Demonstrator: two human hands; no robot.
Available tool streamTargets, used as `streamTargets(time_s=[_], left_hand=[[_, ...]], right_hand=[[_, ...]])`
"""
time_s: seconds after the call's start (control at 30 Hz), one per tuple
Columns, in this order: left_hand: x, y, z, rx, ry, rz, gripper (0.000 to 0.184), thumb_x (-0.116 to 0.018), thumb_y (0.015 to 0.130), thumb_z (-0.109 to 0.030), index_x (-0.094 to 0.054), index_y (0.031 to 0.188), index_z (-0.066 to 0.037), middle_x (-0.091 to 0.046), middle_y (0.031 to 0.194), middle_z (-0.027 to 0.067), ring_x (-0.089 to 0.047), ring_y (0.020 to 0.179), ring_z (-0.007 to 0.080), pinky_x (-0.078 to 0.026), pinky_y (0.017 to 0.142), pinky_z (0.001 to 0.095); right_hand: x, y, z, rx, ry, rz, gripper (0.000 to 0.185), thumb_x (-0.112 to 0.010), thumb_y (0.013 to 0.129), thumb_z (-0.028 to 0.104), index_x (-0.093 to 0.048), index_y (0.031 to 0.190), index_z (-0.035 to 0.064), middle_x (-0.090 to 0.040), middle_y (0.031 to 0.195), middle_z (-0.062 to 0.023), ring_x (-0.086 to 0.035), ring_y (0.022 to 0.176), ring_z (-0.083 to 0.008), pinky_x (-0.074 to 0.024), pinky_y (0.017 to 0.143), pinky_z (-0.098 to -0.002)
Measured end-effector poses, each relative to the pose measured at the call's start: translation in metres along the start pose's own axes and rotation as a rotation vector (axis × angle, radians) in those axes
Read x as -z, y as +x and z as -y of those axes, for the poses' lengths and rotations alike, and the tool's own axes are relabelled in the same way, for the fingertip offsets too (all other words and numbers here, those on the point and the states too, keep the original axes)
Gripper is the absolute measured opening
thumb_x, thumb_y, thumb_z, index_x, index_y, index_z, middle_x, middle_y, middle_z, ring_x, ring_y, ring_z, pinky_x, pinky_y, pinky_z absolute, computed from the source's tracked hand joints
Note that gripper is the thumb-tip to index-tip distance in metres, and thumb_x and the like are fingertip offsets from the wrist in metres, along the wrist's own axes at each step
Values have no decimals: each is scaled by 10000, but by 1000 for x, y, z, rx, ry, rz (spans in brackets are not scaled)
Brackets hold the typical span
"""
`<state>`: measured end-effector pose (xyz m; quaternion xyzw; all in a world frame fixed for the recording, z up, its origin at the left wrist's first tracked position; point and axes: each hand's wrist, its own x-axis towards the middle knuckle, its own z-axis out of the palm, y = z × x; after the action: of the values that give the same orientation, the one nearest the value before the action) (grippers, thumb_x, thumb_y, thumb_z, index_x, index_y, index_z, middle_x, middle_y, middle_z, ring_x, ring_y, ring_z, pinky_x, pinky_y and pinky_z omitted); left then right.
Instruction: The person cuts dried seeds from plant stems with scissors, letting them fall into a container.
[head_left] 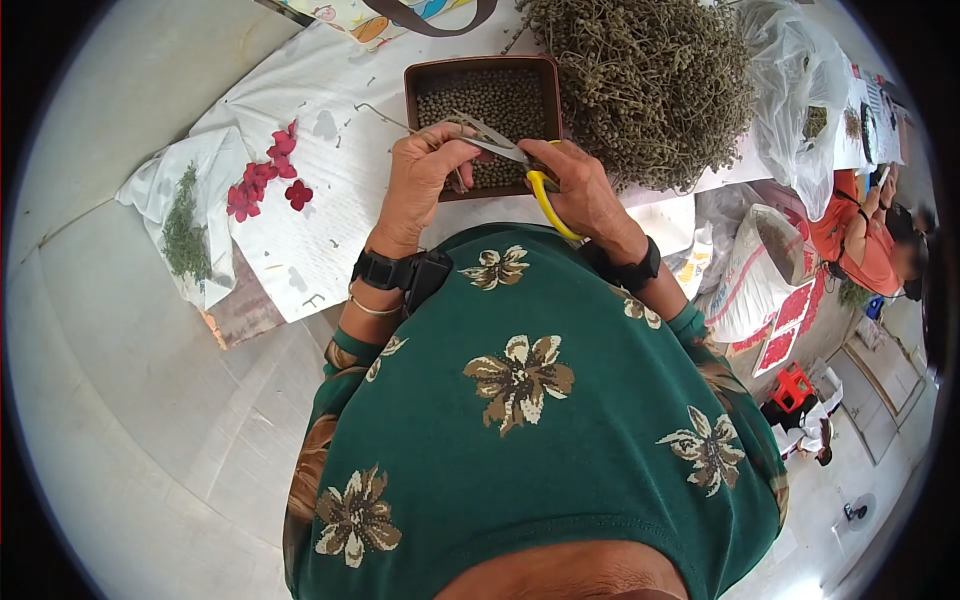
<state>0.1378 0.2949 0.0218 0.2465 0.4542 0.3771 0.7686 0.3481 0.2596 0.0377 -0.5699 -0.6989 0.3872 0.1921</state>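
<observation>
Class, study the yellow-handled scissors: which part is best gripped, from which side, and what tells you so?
I would grip the scissors by the yellow handle, coming from the person's right, where the right hand holds them. The handle curves back towards the body, while the blades point away over the box, towards the left hand, so that end seems best avoided.

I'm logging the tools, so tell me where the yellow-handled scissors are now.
In the head view, the yellow-handled scissors are at upper centre, held in the right hand and reaching over the brown rectangular box.
</observation>
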Motion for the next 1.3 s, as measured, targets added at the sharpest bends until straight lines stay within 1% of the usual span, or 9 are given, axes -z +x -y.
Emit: streamTargets(time_s=[0.13,0.27,0.4,0.7,0.8,0.93,1.07,1.2,1.3], left_hand=[[1,2,6,-29,68,2,139,-627,805,-60,-653,905,33,-646,717,68,-540,550,75,-429,512,192],[3,2,11,-45,142,-3,154,-636,793,-67,-649,896,46,-634,696,58,-539,545,76,-415,506,190],[2,2,9,-37,146,-17,153,-639,781,-65,-650,879,52,-628,684,56,-541,544,82,-409,504,193],[-3,4,7,-22,65,-48,113,-621,764,-29,-653,843,46,-632,690,71,-540,540,92,-426,515,204],[-4,5,6,-6,32,-66,99,-615,765,-22,-656,828,43,-636,697,75,-539,539,96,-432,520,209],[-3,5,6,-39,53,-40,96,-615,770,-20,-661,825,43,-644,715,86,-537,542,99,-435,520,214],[-5,5,5,-18,57,-39,92,-612,780,-11,-664,832,45,-651,735,92,-543,569,96,-436,518,219],[0,3,3,13,-15,-8,121,-609,794,-3,-665,885,53,-658,771,94,-551,599,93,-451,538,219],[6,4,3,4,-85,-43,157,-598,802,13,-662,937,60,-663,824,100,-554,611,96,-468,559,220]], right_hand=[[1,3,0,37,16,-24,384,-664,756,46,-595,1133,75,-634,888,-158,-589,867,-339,-489,717,-422],[-3,4,-4,104,-33,-22,394,-668,783,56,-580,1168,55,-619,933,-169,-609,832,-337,-501,705,-392],[-3,5,-4,117,-51,-17,405,-664,774,44,-577,1169,55,-620,929,-168,-600,829,-350,-492,716,-404],[-5,6,1,64,-15,-20,403,-664,746,60,-589,1142,71,-631,881,-176,-602,837,-359,-501,696,-429],[-5,6,3,54,-12,4,404,-648,783,33,-570,1179,51,-618,908,-182,-597,815,-358,-487,694,-415],[-2,7,8,20,10,40,405,-650,783,31,-570,1180,46,-620,902,-184,-601,826,-361,-492,697,-407],[-2,8,-1,74,13,6,402,-654,784,33,-573,1177,48,-621,895,-187,-606,843,-360,-500,706,-396],[-4,8,-2,12,67,-53,377,-654,748,44,-581,1118,58,-628,835,-177,-599,816,-360,-488,683,-424],[-3,7,-2,55,19,-64,381,-655,744,41,-582,1117,62,-626,839,-162,-590,827,-347,-477,704,-417]])
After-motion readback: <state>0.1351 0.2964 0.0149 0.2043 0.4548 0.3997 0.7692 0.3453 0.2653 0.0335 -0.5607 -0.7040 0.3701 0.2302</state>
